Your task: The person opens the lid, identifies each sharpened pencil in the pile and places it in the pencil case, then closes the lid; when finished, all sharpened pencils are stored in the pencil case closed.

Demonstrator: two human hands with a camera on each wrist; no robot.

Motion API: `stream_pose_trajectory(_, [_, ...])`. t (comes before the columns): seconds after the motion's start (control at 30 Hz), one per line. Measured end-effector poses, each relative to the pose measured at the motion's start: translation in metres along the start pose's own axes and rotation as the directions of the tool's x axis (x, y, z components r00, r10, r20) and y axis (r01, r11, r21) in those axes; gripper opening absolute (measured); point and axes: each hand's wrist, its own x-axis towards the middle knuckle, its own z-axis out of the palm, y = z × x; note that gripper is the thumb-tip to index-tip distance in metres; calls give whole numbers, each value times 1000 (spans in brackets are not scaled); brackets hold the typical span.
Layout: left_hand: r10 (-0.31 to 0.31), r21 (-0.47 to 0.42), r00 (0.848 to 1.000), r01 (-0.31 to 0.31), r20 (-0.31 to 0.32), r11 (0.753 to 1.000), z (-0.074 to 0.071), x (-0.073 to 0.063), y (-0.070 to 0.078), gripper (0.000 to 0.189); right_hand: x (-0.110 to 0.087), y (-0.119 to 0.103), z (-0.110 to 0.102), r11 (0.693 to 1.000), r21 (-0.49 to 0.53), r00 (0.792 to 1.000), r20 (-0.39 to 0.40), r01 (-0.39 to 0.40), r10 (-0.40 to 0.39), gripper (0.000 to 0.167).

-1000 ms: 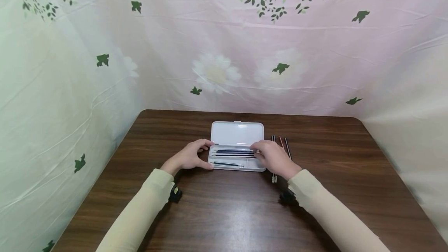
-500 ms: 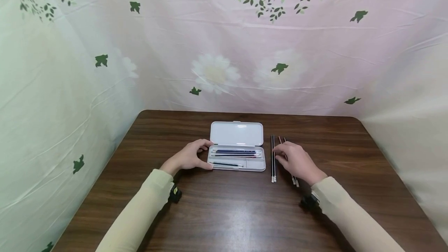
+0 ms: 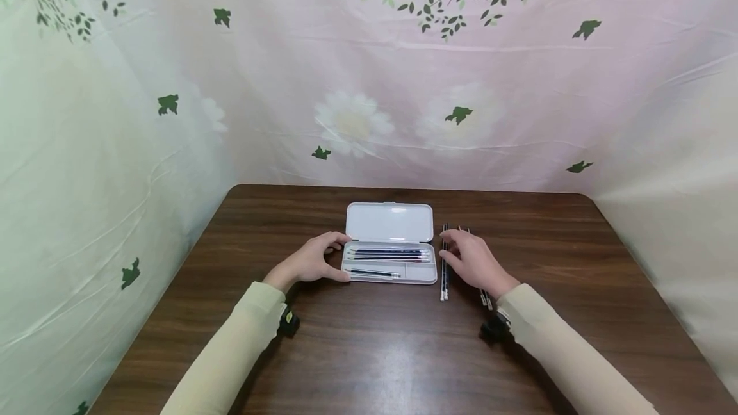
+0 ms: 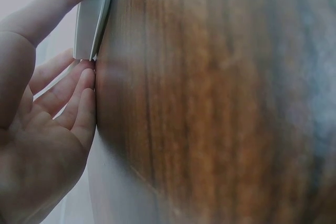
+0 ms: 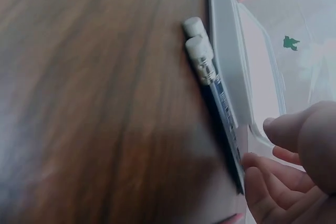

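A white pencil case (image 3: 423, 273) lies with its lid (image 3: 389, 223) raised back; several pencils (image 3: 389, 252) fill its rear compartment and a few more rest in front. My left hand (image 3: 311, 258) holds the case's left end, thumb at the front corner and fingers behind. In the left wrist view that thumb lies against the case wall (image 4: 90, 32). Two dark pencils (image 3: 444, 280) with white erasers lie just right of the case. My right hand (image 3: 475, 261) is over them; in the right wrist view its fingertips touch their far part, the thumb apart.
More pencils (image 3: 485, 300) lie partly hidden under the right hand, one with a reddish tip (image 5: 231, 219). The dark wooden table (image 3: 369, 344) ends at a hanging printed cloth (image 3: 369, 69) behind. Each wrist wears a small black camera (image 3: 288, 321).
My right hand left the inside of the case, moved right to the loose pencils, then shifted back left. The two dark pencils slid slightly left toward the case. The left hand stayed put.
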Motion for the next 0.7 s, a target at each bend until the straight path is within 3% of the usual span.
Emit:
stream_pose_trajectory(0.2, [4,-5,1000,-4,-3,1000,0,0,-1,82,11,-10,1,1000,-10,1000,-6,-2,2,40])
stream_pose_trajectory(0.4, [3,-13,1000,-3,-7,1000,-1,-1,0,82,22,-15,6,998,35,999,24,-45,45,56])
stream_pose_trajectory(0.7, [4,-12,1000,-4,-9,1000,1,0,-3,81,25,-17,11,996,70,999,24,-50,49,69])
